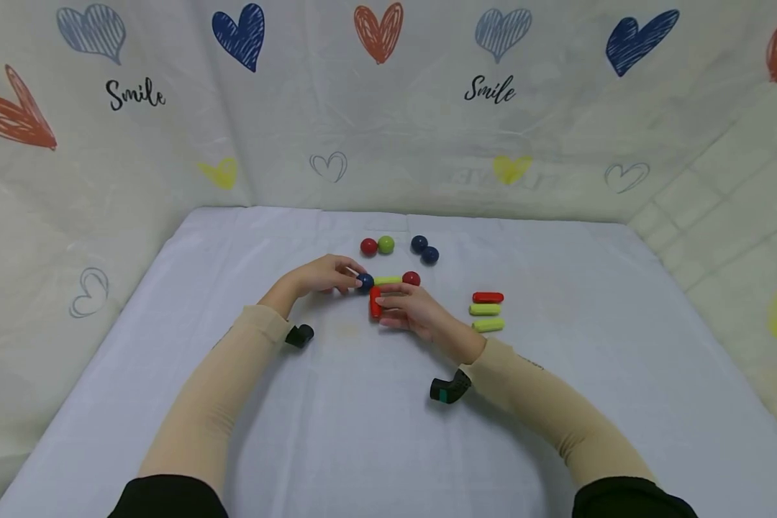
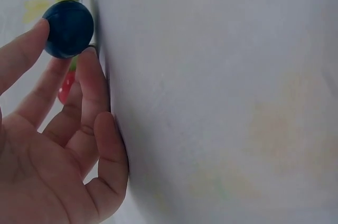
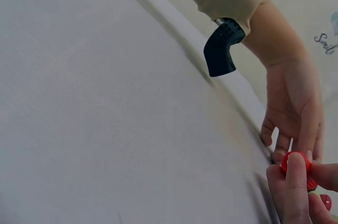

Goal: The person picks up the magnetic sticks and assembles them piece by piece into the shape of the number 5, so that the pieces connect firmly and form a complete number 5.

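My left hand (image 1: 324,275) pinches a dark blue ball (image 2: 68,29) between thumb and fingers. In the head view a yellow-green rod (image 1: 387,280) runs from this ball to a red ball (image 1: 411,278) on its right. Just below the blue ball, my right hand (image 1: 419,311) grips a short red rod (image 1: 375,305), its far end right at the ball. The right wrist view shows the round end of that red rod (image 3: 288,161) between the right thumb and fingers, with the left hand close behind it.
Behind the hands lie a red ball (image 1: 369,247) beside a green ball (image 1: 385,244), and two dark blue balls (image 1: 430,255). To the right, a red rod (image 1: 488,297) and two yellow-green rods (image 1: 485,309) lie in a stack-like row. Black wrist cameras (image 1: 450,388) hang below both sleeves.
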A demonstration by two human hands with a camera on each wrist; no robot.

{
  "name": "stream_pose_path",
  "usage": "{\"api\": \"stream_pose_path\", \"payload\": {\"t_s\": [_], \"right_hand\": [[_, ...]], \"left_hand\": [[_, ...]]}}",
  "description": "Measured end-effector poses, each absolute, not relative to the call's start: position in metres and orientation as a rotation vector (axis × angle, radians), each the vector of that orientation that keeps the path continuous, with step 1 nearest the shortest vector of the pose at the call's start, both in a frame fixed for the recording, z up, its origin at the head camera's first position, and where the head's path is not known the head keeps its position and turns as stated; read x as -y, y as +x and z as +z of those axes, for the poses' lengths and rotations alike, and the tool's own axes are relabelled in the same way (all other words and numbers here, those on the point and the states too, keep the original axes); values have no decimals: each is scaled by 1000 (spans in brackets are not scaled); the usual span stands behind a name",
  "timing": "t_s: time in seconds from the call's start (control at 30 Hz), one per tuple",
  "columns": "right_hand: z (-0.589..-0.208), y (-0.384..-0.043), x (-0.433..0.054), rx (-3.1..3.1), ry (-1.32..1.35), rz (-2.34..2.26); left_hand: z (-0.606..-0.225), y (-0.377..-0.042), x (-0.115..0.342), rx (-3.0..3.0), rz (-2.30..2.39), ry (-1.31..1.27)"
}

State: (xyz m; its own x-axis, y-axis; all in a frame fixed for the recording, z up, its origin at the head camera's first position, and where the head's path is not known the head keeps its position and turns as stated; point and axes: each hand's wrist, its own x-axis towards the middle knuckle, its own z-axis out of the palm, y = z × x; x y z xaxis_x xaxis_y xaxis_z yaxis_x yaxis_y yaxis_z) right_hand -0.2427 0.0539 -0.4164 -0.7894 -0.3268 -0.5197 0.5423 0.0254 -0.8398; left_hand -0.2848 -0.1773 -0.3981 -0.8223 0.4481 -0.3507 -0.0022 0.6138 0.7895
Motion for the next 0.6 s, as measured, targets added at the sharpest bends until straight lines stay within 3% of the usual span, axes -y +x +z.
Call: {"api": "stream_pose_path", "payload": {"t_s": [0.6], "right_hand": [[-414, -242, -38, -1746, 222, -1768]], "left_hand": [[-398, -284, 177, -2314, 1105, 402]]}}
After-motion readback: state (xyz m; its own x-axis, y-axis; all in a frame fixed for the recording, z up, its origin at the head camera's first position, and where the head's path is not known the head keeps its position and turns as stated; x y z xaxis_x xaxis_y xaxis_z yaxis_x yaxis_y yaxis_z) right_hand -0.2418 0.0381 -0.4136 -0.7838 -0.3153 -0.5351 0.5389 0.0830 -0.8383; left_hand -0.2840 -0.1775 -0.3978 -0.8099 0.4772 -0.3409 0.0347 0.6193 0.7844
